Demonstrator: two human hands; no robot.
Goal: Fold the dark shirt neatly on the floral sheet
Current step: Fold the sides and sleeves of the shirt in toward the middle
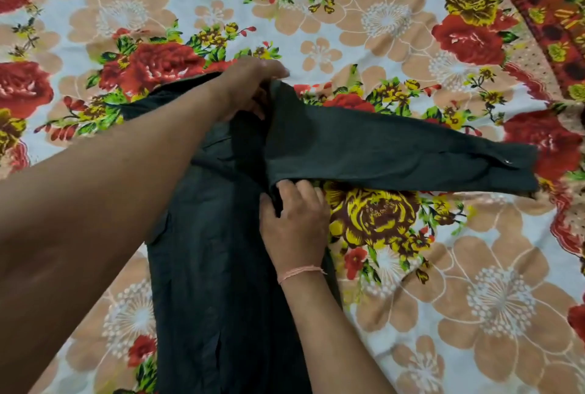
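Shirt (221, 267) lies lengthwise on the sheet (474, 298), collar end away from me, hem running out of view at the bottom edge. Body is already narrowed: the right side looks folded in along a straight vertical edge. One sleeve (395, 153) sticks out to the right, flat on the sheet, cuff with a small metal snap at the far end.

Left hand (250, 86): reaches across to the shoulder, at the top of the sleeve. Fingers curled, pinching the fabric at the shoulder point; thumb side hidden under the hand, so exact grip not clear. Judgement: I hold here to fix the top of the fold line.

Right hand (294, 222): sits at the sleeve's lower root, where it meets the body edge. Fingers pressed together and bent, tips tucked on the cloth under the sleeve edge; whether they pinch or just press, cannot tell. Thread band on this wrist. Judgement: this hand pins the lower end of the same line, so the two hands together define the crease the sleeve turns over.

Step in hand, as I read it: sleeve fold, not yet made. Sleeve is well off the body.

Containers: none in view. Nothing holds anything here; only sheet, shirt, my hands
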